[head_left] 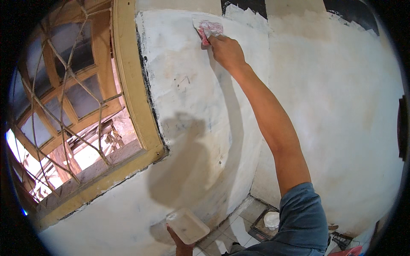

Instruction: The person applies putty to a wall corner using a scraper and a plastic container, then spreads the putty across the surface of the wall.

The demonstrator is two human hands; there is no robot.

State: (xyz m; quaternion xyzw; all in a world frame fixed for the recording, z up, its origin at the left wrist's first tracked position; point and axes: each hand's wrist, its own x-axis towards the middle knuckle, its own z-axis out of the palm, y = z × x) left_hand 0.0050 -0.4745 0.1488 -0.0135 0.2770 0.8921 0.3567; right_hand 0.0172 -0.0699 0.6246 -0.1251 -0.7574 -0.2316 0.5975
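Note:
My right arm stretches up to the white wall [179, 64], and my right hand [227, 52] is closed on a putty knife [208, 30]. Its broad red blade is smeared with white and lies against the plaster near the top. Low down, my left hand [181, 244] grips a shallow white rectangular tray [188, 226] by its edge, close to the wall. The tray's inside looks pale; how much filler it holds I cannot tell. Dark specks and patchy stains mark the wall below the knife.
A yellow-framed window [132, 85] with a bent metal grille [70, 70] stands at the left. Black patches [245, 6] run along the top. On the tiled floor [239, 222] lies a dark tray [258, 226] with a white lump [271, 220]. Another wall [329, 106] meets at the corner.

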